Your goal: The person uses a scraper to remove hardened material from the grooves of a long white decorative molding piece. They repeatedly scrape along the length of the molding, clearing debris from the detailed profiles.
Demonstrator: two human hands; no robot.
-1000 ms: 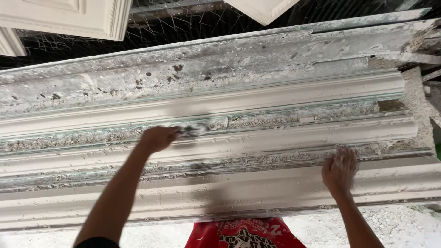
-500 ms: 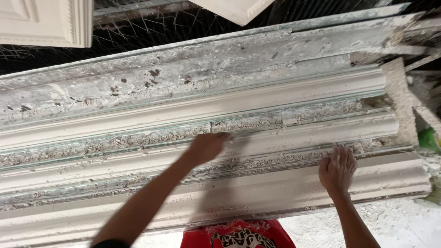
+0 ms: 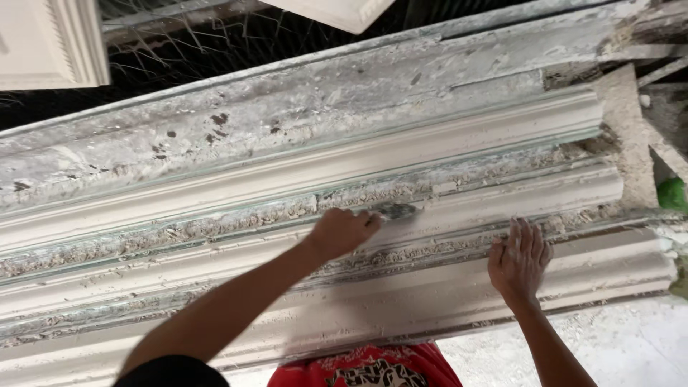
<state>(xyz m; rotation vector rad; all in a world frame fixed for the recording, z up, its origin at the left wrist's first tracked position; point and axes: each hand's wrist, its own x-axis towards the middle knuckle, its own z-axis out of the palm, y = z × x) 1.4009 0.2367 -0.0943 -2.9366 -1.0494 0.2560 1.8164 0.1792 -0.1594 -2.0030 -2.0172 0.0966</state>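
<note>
A long white plaster cornice mould point(image 3: 459, 154) with several ridges and crusted grooves lies across the view. My left hand point(image 3: 342, 231) is closed around a small scraper tool point(image 3: 398, 211), whose blade tip rests in a crumb-filled groove near the middle. My right hand point(image 3: 519, 259) lies flat with fingers spread on the lower ridge, to the right of the tool. Plaster crumbs fill the grooves on both sides of the blade.
A white moulded panel point(image 3: 50, 43) hangs at the top left and another point(image 3: 337, 11) at the top centre, over dark wire mesh point(image 3: 186, 32). A green object point(image 3: 672, 193) sits past the mould's right end. My red patterned clothing point(image 3: 365, 365) shows below.
My left hand with the scraper has slid rightward along the groove. The view has shifted so the mould's right end sits further in. My right hand stays pressed on the lower ridge.
</note>
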